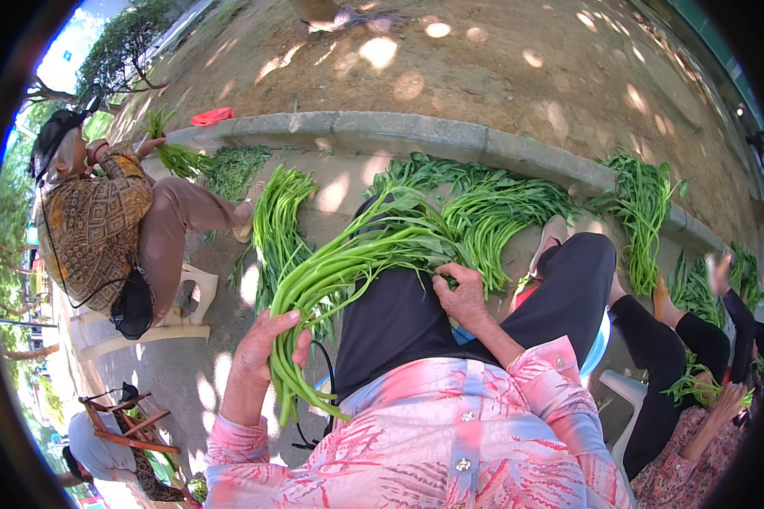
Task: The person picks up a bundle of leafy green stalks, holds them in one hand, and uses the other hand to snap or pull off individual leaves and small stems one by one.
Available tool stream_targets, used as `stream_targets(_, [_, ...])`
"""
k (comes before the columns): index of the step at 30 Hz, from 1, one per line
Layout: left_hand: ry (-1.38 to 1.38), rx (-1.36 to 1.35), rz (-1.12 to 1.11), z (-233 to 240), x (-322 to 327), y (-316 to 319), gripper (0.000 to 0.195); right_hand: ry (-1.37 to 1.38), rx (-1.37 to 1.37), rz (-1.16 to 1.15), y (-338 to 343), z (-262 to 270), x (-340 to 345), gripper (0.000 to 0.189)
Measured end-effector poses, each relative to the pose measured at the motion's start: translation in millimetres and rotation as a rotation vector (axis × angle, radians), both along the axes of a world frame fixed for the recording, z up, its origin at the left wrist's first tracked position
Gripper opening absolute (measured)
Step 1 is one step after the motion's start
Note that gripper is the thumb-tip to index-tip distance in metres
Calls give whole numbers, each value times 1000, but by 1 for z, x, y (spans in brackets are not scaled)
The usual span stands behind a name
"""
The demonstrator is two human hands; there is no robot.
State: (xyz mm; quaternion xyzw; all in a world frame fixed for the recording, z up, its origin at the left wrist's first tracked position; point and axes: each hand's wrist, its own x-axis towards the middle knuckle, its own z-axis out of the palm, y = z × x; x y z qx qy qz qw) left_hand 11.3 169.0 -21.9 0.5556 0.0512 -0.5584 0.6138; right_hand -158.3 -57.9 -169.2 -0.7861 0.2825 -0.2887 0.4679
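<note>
A long bunch of leafy greens (331,267), apparently water spinach, lies across my lap with its leaves to the right. My left hand (258,343) is wrapped around the pale green stems near their cut ends, which hang below the palm. At the leafy end, my right hand (463,296) has its fingertips pinched on some dark leaves over my thigh. On the paving in front, a pile of the same greens (503,210) lies against the stone kerb (407,130). Another heap of greens (280,216) lies left of my knee.
On the left, a seated person (95,210) on a plastic stool (197,292) holds greens. Another person (681,407) sits close on my right, also with greens. More greens (640,216) drape over the kerb. A red bag (212,116) and a wooden folding stool (127,423) are at left.
</note>
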Motion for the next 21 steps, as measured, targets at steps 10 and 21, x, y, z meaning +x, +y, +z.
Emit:
stream_targets(10, [2,-203,-38,32,-6,-26,26,-204,775,-366,-52,5,-34,6])
stream_targets(21, [101,-525,-108,18,-13,-64,33,-731,1224,-334,-54,78,-69,16])
